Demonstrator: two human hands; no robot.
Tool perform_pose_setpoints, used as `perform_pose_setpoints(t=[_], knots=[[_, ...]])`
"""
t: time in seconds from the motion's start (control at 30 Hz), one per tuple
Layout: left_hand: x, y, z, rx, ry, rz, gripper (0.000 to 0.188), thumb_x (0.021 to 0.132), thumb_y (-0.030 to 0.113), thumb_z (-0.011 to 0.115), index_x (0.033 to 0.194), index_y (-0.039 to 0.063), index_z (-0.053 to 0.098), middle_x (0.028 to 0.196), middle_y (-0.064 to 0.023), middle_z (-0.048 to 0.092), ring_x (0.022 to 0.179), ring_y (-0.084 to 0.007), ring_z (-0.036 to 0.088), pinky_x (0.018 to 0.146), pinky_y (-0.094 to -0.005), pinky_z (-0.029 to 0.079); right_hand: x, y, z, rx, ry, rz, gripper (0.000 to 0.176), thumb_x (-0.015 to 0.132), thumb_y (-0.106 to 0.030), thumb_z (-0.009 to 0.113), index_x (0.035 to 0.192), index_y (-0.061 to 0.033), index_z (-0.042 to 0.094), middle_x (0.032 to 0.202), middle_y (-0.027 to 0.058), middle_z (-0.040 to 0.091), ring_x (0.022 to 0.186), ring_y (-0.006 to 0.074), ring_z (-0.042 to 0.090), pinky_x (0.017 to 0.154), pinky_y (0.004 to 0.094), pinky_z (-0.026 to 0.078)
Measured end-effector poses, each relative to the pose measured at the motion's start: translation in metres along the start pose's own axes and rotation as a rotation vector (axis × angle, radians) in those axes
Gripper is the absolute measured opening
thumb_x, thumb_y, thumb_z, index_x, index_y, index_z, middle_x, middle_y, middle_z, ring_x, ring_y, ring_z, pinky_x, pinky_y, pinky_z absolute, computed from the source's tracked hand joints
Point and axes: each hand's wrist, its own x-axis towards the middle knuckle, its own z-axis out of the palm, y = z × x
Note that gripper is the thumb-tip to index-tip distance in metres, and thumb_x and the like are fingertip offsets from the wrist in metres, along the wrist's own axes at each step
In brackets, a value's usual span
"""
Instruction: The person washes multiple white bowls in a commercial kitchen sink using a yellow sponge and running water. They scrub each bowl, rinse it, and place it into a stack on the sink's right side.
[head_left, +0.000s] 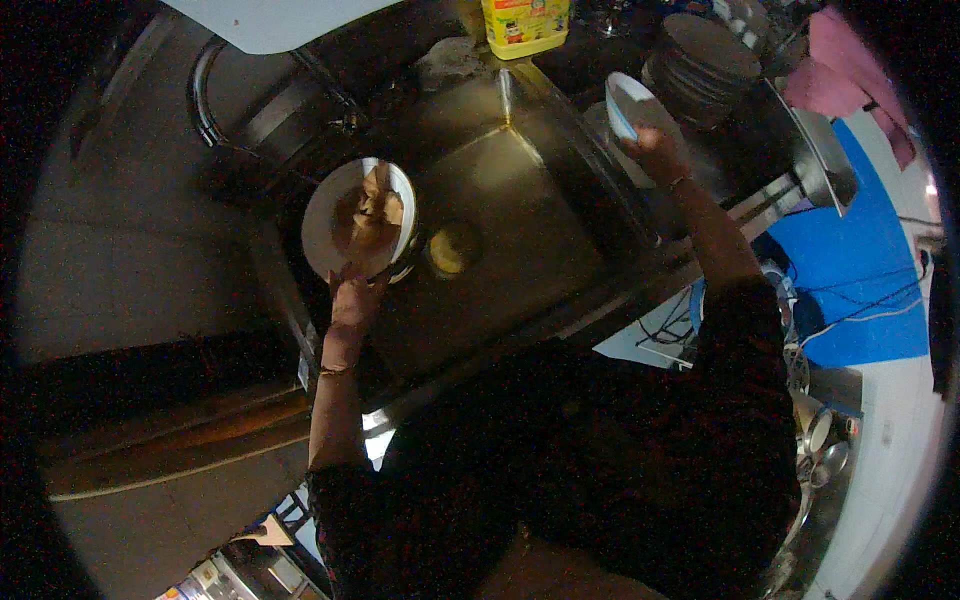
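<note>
My left hand (356, 291) grips the near rim of a large white bowl (319, 217) over the left side of a metal sink (480, 292). Brownish pieces (379, 206), too dim to identify, lie inside this bowl. Out to the right, my right hand (658, 154) holds a small white bowl (621, 109) with a light blue outside, tilted on its side. Behind that bowl, beyond the sink's right rim, is a pale round dish (634, 172), partly covered by my hand. A yellowish round drain (448, 251) shows in the sink floor.
A stack of plates (705, 64) stands at the back right, near a pink cloth (840, 75). A yellow plastic container (529, 30) is behind the sink. At the back left is a curved metal tap (201, 94). Cables (862, 300) hang at the right by a blue panel (885, 225).
</note>
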Motion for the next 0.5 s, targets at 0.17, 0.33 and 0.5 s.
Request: perform_pose_setpoints(t=[0.17,0.33,0.5], knots=[[-0.009,0.012,-0.013,0.004,-0.100,-0.146,0.061,0.074,0.030,0.064,0.122,0.004,0.039,0.121,-0.0169,0.042,0.117,-0.0329,0.035,0.102,-0.0507,0.018,-0.012,0.019,0.072,-0.019,-0.276,0.124,0.019,0.079,-0.017,0.053,0.089,-0.0011,0.058,0.080,0.0172,0.061,0.070,0.0310,0.060,0.059,0.0410,0.048],[-0.003,0.005,0.005,0.114,0.073,-0.253,0.074,0.068,0.033,0.069,0.124,0.000,0.033,0.128,-0.0210,0.031,0.121,-0.0369,0.027,0.102,-0.0486,0.019,-0.006,0.029,0.091,-0.071,-0.429,0.174,0.022,0.081,-0.018,0.051,0.095,-0.0020,0.057,0.086,0.0162,0.060,0.076,0.0304,0.059,0.065,0.0392,0.047],[0.005,-0.014,0.035,0.249,0.261,-0.325,0.087,0.063,0.035,0.073,0.126,-0.003,0.028,0.134,-0.0251,0.020,0.125,-0.0410,0.019,0.103,-0.0464,0.020,0.008,0.033,0.077,-0.066,-0.438,0.256,0.025,0.084,-0.020,0.050,0.101,-0.0029,0.055,0.093,0.0152,0.060,0.082,0.0298,0.058,0.072,0.0373,0.046]])
